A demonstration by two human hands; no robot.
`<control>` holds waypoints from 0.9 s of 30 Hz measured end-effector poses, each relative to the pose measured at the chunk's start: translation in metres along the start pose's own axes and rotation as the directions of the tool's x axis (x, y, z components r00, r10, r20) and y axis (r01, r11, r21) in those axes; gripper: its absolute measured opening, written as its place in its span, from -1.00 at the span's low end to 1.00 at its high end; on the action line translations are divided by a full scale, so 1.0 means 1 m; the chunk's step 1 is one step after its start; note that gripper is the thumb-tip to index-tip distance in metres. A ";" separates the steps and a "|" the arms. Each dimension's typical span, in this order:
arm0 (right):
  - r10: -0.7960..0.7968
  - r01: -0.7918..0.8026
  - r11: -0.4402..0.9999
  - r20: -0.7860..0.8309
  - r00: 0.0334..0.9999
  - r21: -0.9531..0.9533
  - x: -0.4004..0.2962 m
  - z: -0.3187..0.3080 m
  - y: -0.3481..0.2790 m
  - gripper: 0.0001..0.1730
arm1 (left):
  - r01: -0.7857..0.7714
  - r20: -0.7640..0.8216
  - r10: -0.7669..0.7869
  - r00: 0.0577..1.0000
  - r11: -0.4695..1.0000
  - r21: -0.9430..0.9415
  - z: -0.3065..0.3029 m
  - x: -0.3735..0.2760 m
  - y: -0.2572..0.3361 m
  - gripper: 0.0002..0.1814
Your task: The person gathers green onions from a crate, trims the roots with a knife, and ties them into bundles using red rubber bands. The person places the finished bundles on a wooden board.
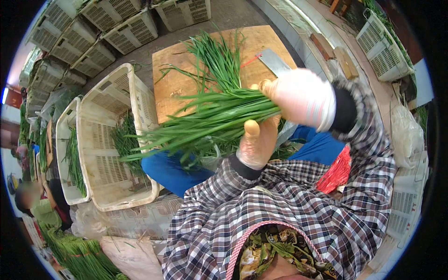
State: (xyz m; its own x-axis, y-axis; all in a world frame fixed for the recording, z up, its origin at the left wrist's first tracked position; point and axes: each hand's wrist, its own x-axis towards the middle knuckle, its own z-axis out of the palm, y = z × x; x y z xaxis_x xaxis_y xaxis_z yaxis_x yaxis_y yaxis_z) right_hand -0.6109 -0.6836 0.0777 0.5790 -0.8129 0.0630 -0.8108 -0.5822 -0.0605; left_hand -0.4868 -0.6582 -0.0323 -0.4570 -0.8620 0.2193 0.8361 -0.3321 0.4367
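A bunch of long green leaves, apparently garlic chives [210, 112], lies across my two gloved hands above my lap. My left hand [260, 141] cradles it from below near the stem ends, its thumb on the near side. Over those same ends my right hand [301, 98] is closed, blurred by motion. The loose leaf tips fan leftward over a crate's rim. Behind the bunch, more chives [218, 59] rest on a wooden board [168, 84]. A cleaver blade [273, 62] lies on the board's right side, partly hidden by my right hand.
A white plastic crate [103, 147] with leaves inside stands at my left, beside a narrower crate [66, 189]. Crates [129, 31] are stacked beyond. Red ties [336, 171] hang at my right side. A person [45, 210] sits at far left near bundled chives [84, 260].
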 end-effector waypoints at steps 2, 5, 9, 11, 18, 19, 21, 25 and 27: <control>0.183 -0.186 0.980 -0.043 0.982 -0.072 0.008 0.025 -0.030 -0.80 | -0.074 -0.083 0.072 0.994 0.997 -0.018 -0.010 0.003 0.017 -0.12; 0.339 -0.366 0.920 -0.181 0.923 -0.140 0.017 0.064 -0.054 -0.74 | -0.134 -0.195 0.102 0.975 0.978 -0.157 -0.028 0.012 0.032 -0.41; 0.384 -0.419 0.892 -0.201 0.901 -0.173 0.030 0.101 -0.066 -0.65 | -0.131 -0.341 0.075 0.937 0.981 -0.143 -0.067 0.015 0.043 -0.56; 0.337 -0.354 0.935 -0.304 0.891 -0.002 0.024 0.121 -0.060 -0.60 | -0.136 -0.287 0.094 0.953 0.982 -0.129 -0.084 0.015 0.049 -0.54; 0.453 -0.233 -0.090 0.248 0.856 0.968 -0.048 0.140 -0.030 -0.80 | -0.188 -0.377 0.136 0.916 0.977 -0.103 -0.117 0.014 0.093 -0.58; 0.451 -0.094 -0.137 0.147 0.880 0.986 -0.059 0.141 -0.025 -0.79 | -0.173 -0.387 0.112 0.915 0.977 -0.127 -0.121 0.011 0.100 -0.58; 0.533 -0.493 -0.065 0.448 0.718 0.868 -0.071 0.132 -0.014 -0.80 | -0.167 -0.377 0.082 0.922 0.966 -0.199 -0.124 0.009 0.106 -0.61; 0.593 -0.244 0.325 0.004 0.805 0.913 -0.030 0.133 -0.045 -0.61 | -0.165 -0.312 0.096 0.945 0.966 -0.200 -0.122 0.006 0.111 -0.63; 0.539 -0.082 0.558 -0.285 0.792 0.826 -0.010 0.132 -0.053 -0.58 | -0.167 -0.274 0.117 0.955 0.972 -0.167 -0.120 0.007 0.110 -0.63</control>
State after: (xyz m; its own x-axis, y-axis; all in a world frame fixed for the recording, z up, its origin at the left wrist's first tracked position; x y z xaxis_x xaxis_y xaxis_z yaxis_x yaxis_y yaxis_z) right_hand -0.5624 -0.6472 -0.0510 -0.0027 -0.9534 0.3017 -0.4283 -0.2715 -0.8619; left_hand -0.3615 -0.7468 -0.0872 -0.2555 -0.9666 0.0217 0.9394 -0.2429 0.2421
